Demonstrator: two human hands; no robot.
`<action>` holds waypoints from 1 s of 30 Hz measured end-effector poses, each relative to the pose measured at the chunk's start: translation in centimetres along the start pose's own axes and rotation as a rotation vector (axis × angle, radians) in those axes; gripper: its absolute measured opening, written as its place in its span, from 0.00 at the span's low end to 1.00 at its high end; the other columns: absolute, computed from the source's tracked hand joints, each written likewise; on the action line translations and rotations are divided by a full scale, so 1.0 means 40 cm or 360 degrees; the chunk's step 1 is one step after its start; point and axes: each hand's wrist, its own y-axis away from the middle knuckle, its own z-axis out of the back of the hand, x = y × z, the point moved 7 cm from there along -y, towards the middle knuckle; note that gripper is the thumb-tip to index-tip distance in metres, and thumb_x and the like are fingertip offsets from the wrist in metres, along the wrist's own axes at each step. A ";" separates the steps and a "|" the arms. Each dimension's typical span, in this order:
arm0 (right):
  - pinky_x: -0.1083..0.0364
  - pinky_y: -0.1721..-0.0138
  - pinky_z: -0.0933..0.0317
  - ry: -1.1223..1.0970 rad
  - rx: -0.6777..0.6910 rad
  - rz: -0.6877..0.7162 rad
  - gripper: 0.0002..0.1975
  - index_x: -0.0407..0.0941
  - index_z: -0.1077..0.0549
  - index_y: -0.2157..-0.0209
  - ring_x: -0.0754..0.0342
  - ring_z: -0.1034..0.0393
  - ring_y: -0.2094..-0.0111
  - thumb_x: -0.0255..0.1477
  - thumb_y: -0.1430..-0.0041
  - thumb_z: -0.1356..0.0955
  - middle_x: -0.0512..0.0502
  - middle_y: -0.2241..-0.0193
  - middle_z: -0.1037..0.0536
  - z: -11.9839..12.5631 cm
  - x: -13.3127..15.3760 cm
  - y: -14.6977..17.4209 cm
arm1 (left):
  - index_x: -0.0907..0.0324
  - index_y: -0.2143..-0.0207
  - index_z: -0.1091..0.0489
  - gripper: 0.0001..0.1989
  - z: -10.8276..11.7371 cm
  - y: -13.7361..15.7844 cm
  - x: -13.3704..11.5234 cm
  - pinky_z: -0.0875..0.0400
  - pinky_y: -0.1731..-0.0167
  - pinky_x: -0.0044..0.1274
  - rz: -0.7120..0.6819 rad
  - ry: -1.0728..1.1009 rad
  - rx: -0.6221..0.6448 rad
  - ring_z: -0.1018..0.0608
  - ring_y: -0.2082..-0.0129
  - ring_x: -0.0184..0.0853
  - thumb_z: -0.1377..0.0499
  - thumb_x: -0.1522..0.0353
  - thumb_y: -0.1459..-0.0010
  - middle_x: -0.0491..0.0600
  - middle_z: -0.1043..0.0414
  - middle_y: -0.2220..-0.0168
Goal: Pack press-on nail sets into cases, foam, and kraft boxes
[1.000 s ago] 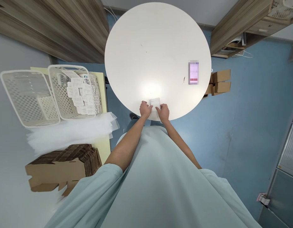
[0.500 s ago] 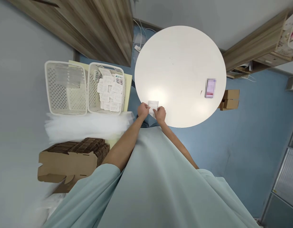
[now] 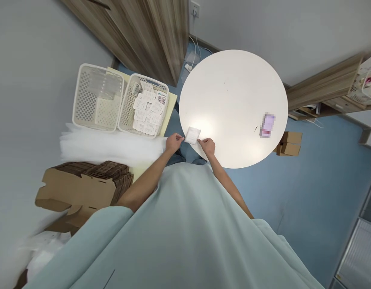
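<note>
A small, flat white packet (image 3: pixel 193 135), which looks wrapped in thin white sheeting, lies tilted at the near left edge of the round white table (image 3: pixel 233 88). My left hand (image 3: pixel 174 143) is closed in a pinch at the packet's left corner. At the opposite side, my right hand (image 3: pixel 207 147) pinches the lower right edge between thumb and finger. Any marking on the packet is too faint to read.
On my left stand a white basket (image 3: pixel 120 116) of printed white cards and another basket (image 3: pixel 75 108) with clear plastic pieces. White foam sheets (image 3: pixel 110 145) and folded cardboard boxes (image 3: pixel 80 188) lie nearer. A blurred purple item (image 3: pixel 267 125) rests on the table's right side.
My hands have moved apart, the left one leftward and the right one slightly rightward. The packet has turned and now sits at a slant. The whole view has rotated a little.
</note>
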 end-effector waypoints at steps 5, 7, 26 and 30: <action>0.46 0.52 0.23 -0.0086 0.0067 0.0154 0.07 0.50 0.25 0.68 0.43 0.16 0.56 0.35 0.37 0.27 0.43 0.60 0.12 0.076 -0.027 0.049 | 0.53 0.57 0.22 0.05 0.051 0.104 0.098 0.21 0.41 0.33 0.0208 0.0166 -0.0163 0.14 0.48 0.42 0.34 0.67 0.36 0.51 0.13 0.51; 0.48 0.51 0.23 -0.0103 0.0153 0.0189 0.03 0.49 0.23 0.66 0.44 0.15 0.56 0.32 0.37 0.29 0.44 0.61 0.12 0.084 -0.034 0.071 | 0.54 0.56 0.22 0.07 0.051 0.162 0.135 0.19 0.43 0.33 0.0298 0.0320 -0.0231 0.13 0.51 0.42 0.37 0.68 0.36 0.51 0.13 0.52; 0.52 0.50 0.27 -0.0064 0.0500 0.0405 0.06 0.49 0.24 0.65 0.49 0.18 0.58 0.33 0.42 0.32 0.48 0.62 0.13 0.001 0.041 0.334 | 0.57 0.57 0.20 0.13 0.185 0.558 0.322 0.18 0.45 0.31 0.0171 0.0583 -0.0529 0.12 0.53 0.44 0.41 0.61 0.37 0.54 0.12 0.54; 0.51 0.53 0.28 -0.0046 0.0428 0.0488 0.06 0.49 0.25 0.66 0.49 0.20 0.62 0.36 0.44 0.31 0.48 0.64 0.15 -0.038 0.091 0.423 | 0.58 0.58 0.21 0.13 0.304 0.628 0.456 0.19 0.45 0.31 0.0144 0.0418 -0.0747 0.13 0.53 0.43 0.40 0.60 0.36 0.55 0.13 0.53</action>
